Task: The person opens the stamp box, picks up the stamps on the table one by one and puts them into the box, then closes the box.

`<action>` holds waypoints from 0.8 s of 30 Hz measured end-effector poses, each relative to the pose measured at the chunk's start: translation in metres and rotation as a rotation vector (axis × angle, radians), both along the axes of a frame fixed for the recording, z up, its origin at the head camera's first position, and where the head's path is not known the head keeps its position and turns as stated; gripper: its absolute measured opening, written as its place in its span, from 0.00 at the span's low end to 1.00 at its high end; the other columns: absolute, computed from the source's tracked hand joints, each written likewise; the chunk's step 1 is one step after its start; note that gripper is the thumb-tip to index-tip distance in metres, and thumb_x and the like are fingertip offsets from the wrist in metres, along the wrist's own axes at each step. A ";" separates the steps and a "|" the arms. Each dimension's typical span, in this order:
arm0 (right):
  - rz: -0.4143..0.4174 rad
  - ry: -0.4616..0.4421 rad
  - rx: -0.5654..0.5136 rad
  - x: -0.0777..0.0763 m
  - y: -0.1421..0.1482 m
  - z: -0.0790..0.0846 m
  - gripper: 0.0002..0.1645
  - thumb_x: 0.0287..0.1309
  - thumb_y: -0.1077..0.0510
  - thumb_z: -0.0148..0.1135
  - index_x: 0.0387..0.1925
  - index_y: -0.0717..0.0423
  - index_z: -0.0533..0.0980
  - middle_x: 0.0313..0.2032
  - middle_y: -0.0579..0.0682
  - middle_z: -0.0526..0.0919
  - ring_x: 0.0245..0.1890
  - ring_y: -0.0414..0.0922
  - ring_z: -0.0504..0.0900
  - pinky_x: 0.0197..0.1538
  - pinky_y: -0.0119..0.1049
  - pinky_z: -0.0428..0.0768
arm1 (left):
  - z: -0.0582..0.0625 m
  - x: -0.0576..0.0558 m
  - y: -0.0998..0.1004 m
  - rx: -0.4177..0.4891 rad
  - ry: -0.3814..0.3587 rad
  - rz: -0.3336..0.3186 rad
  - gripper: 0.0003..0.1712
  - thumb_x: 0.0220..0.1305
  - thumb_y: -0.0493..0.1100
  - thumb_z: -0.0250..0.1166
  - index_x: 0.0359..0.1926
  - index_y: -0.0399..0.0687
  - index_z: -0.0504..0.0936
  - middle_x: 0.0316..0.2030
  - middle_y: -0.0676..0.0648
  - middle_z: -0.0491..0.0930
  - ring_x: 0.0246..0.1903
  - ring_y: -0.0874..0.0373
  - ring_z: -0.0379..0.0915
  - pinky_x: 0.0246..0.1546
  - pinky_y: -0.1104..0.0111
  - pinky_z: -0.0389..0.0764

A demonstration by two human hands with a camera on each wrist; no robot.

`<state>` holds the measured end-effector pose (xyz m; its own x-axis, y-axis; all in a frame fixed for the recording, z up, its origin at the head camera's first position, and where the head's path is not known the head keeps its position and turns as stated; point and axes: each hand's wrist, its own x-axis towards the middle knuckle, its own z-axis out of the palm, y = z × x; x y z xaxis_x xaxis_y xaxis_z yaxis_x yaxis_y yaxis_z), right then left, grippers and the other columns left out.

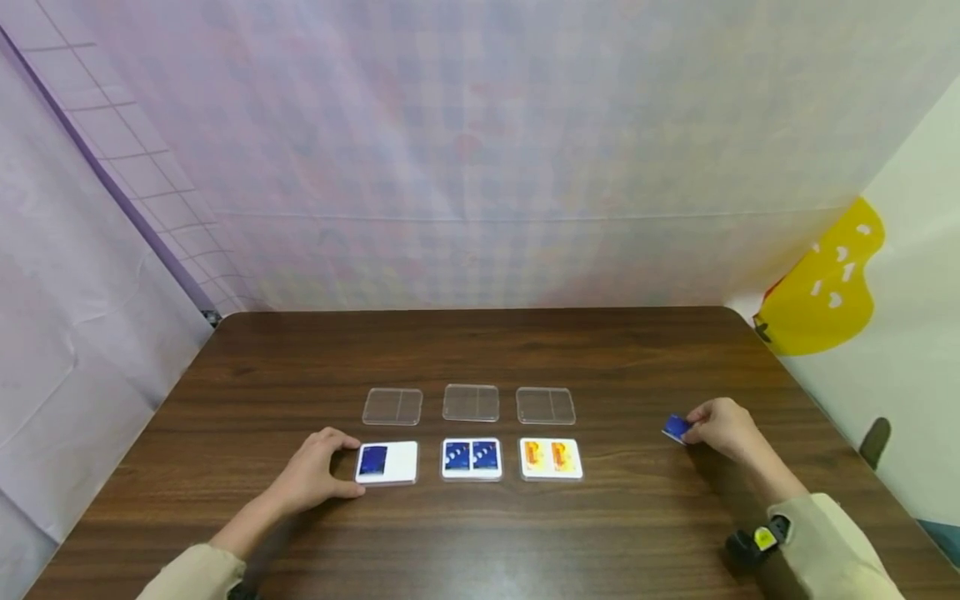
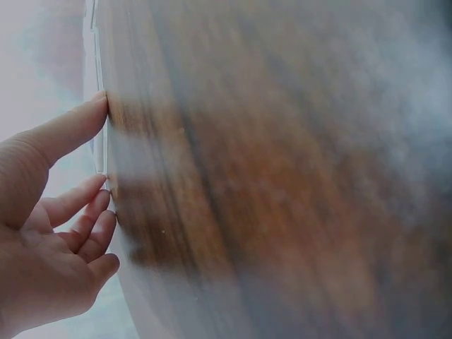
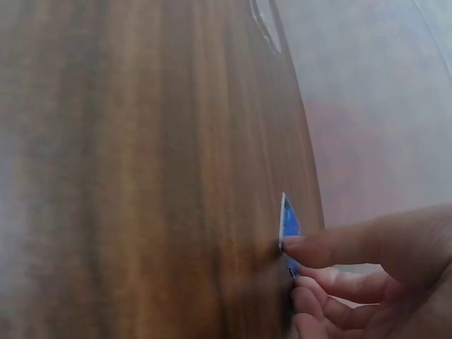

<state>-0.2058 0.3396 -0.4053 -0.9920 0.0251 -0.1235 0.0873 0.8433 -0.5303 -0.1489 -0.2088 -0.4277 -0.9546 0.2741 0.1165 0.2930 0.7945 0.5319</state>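
In the head view, my left hand (image 1: 317, 472) holds the left end of a white case (image 1: 402, 462), thumb at its near corner and fingertips at its far corner. A dark blue card (image 1: 372, 460) fills the left half of that case; the right half is plain white. The left wrist view shows the thumb (image 2: 78, 127) and fingers against the case's thin clear edge. Off to the right, my right hand (image 1: 722, 425) pinches a small blue card (image 1: 676, 428) between thumb and fingers. The right wrist view shows this card (image 3: 290, 226) edge-on, tilted, near the tabletop.
To the right of the held case lie a case with two blue moon-pattern cards (image 1: 471, 460) and one with two orange-yellow cards (image 1: 551, 459). Behind them, three clear lids (image 1: 393, 407) form a row on the brown wooden table (image 1: 480, 542). Curtains (image 1: 480, 167) hang behind.
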 end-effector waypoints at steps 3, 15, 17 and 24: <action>-0.003 -0.042 -0.035 -0.004 0.001 0.000 0.17 0.35 0.63 0.69 0.29 0.72 0.76 0.22 0.52 0.79 0.22 0.44 0.74 0.24 0.35 0.74 | 0.001 0.000 0.000 0.002 -0.007 0.006 0.34 0.33 0.46 0.77 0.43 0.36 0.78 0.40 0.43 0.74 0.45 0.45 0.67 0.48 0.51 0.69; -0.030 -0.144 -0.048 -0.014 -0.002 0.002 0.16 0.34 0.62 0.68 0.28 0.70 0.76 0.20 0.48 0.75 0.22 0.41 0.74 0.24 0.34 0.78 | 0.001 0.001 -0.002 -0.002 0.000 0.009 0.34 0.32 0.46 0.77 0.43 0.36 0.78 0.40 0.44 0.74 0.45 0.45 0.68 0.48 0.51 0.69; -0.023 -0.143 -0.047 -0.014 -0.002 0.002 0.17 0.35 0.62 0.69 0.29 0.70 0.76 0.21 0.49 0.76 0.23 0.42 0.74 0.24 0.35 0.78 | 0.002 0.002 -0.002 0.000 -0.004 0.006 0.34 0.32 0.47 0.77 0.43 0.36 0.78 0.40 0.44 0.74 0.45 0.45 0.68 0.48 0.51 0.69; 0.014 -0.061 -0.052 -0.008 0.000 0.002 0.18 0.39 0.63 0.67 0.33 0.74 0.75 0.26 0.57 0.79 0.25 0.44 0.76 0.26 0.36 0.77 | 0.003 0.002 -0.001 -0.001 -0.013 0.000 0.35 0.32 0.48 0.77 0.44 0.36 0.78 0.41 0.44 0.74 0.45 0.45 0.68 0.48 0.51 0.69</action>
